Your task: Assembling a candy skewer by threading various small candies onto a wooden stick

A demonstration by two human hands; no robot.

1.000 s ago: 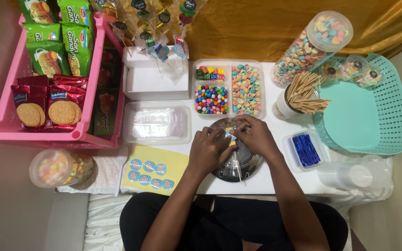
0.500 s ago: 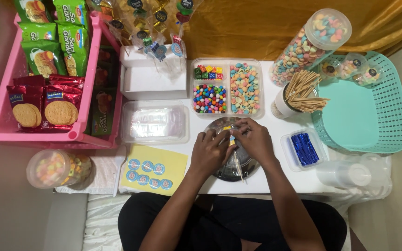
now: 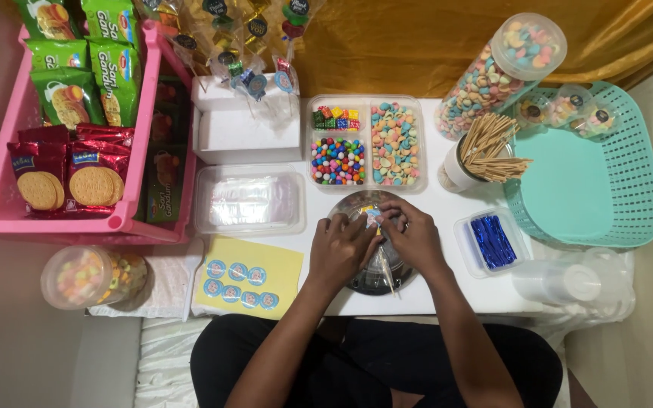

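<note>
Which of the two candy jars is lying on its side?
The tall candy jar at the top right, tipped against the gold cloth; the short jar at lower left stands upright.

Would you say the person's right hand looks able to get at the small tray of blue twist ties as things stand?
Probably yes. The right hand is over the round metal plate, and the tray of blue twist ties lies open just beside it on the white table, with nothing between. That hand is busy with a small wrapped piece, though.
</note>
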